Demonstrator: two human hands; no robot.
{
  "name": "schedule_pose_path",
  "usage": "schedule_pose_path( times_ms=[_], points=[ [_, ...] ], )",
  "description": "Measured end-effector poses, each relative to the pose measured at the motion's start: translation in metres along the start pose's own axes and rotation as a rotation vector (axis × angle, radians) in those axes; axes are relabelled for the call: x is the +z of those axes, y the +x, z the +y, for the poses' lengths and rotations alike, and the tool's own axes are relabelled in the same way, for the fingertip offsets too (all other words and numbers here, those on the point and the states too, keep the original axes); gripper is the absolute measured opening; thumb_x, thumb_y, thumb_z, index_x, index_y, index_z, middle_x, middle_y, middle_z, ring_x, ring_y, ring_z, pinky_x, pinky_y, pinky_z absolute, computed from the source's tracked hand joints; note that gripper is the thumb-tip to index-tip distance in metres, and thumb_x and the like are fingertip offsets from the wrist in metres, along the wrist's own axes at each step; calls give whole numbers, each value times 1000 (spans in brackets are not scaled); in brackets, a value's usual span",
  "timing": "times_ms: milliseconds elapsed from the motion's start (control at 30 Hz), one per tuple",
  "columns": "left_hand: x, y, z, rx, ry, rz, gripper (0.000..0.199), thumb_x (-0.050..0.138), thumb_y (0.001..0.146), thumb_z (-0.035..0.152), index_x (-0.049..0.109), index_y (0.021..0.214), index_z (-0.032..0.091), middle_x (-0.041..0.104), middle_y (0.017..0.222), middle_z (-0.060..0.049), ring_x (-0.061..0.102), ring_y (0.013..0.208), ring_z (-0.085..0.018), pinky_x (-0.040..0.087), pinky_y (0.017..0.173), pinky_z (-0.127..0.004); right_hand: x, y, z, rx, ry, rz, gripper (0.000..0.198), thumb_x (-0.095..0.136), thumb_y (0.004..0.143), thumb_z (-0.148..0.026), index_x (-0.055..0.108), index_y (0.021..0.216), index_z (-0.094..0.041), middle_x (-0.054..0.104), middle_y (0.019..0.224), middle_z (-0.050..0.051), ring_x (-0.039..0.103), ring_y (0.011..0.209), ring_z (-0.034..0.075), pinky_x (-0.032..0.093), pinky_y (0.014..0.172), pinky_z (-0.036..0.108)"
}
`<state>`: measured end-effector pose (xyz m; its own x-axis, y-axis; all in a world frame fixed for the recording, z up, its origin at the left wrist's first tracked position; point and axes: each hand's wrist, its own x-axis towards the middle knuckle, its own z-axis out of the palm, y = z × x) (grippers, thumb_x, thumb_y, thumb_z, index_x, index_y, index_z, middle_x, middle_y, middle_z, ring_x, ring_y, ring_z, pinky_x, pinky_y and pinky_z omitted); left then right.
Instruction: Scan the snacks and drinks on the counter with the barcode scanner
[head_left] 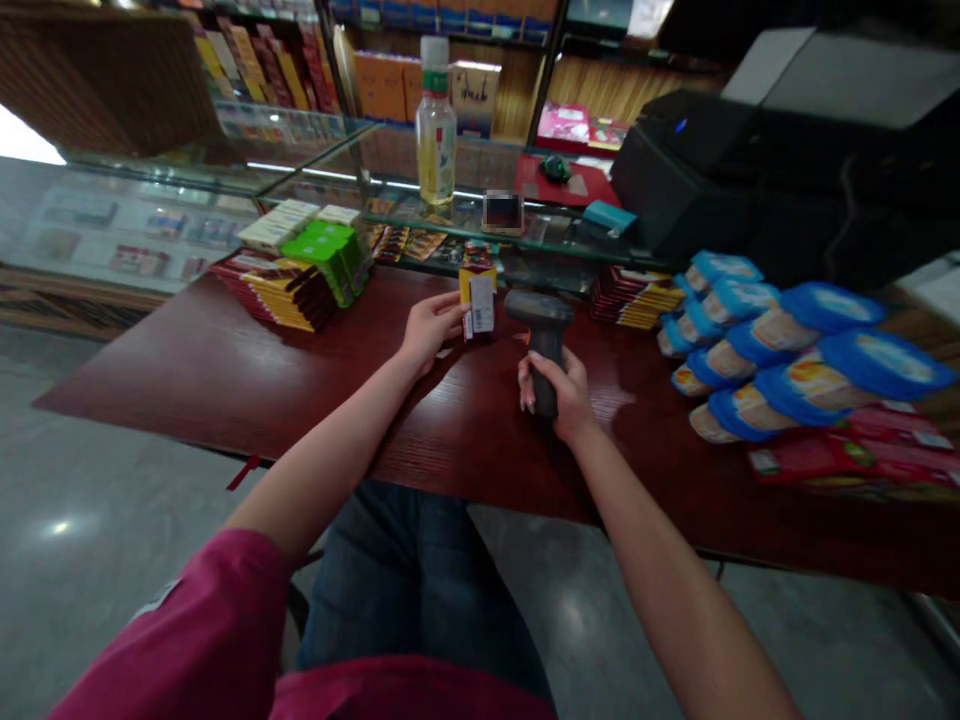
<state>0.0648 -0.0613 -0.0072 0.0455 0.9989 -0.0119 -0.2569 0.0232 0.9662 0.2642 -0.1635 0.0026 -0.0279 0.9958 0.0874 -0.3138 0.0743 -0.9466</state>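
Note:
In the head view my left hand (433, 332) pinches a small yellow packet (480, 300) by its left edge, just above the dark red tabletop. A pale label with a barcode faces me on the packet. My right hand (561, 388) is wrapped round the handle of a black barcode scanner (541, 308). The scanner's head is level with the packet and a short gap to its right. The two do not touch. The print on the packet is too small to read.
Yellow-and-red packets (281, 292) and green boxes (326, 255) are stacked at left, more packets (630, 298) at right. Blue-lidded tubs (780, 340) crowd the right side above red packages (847, 450). A bottle (436, 130) stands on the glass counter (300, 165) behind.

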Motion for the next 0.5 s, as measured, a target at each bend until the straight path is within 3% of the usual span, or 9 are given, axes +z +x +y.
schedule_pose_path(
  times_ms=[67,167,333,500],
  points=[
    [9,2,1,59,49,-35,43,82,87,25,76,128,13,83,119,-13,82,103,-25,65,94,-38,-5,4,-1,-59,68,141,47,86,75,-50,66,106,-21,66,65,-7,51,36,9,45,34,23],
    [38,11,6,286,286,-69,37,78,90,24,80,126,17,82,123,-10,79,114,-28,62,103,-40,-17,12,-4,-175,166,426,51,85,72,-52,62,106,-21,64,62,-9,51,36,8,47,36,22],
    [122,23,26,674,903,-106,39,64,103,22,75,139,32,82,126,-4,79,114,-27,59,100,-34,-40,21,0,-298,145,825,50,81,72,-49,60,107,-21,59,56,-12,53,34,10,47,36,22],
    [203,36,34,862,1374,-310,50,57,106,17,63,153,34,71,147,-9,77,120,-28,61,95,-34,-47,25,6,-324,117,995,44,77,76,-45,59,109,-22,61,55,-11,55,35,13,45,36,24]
  ],
)
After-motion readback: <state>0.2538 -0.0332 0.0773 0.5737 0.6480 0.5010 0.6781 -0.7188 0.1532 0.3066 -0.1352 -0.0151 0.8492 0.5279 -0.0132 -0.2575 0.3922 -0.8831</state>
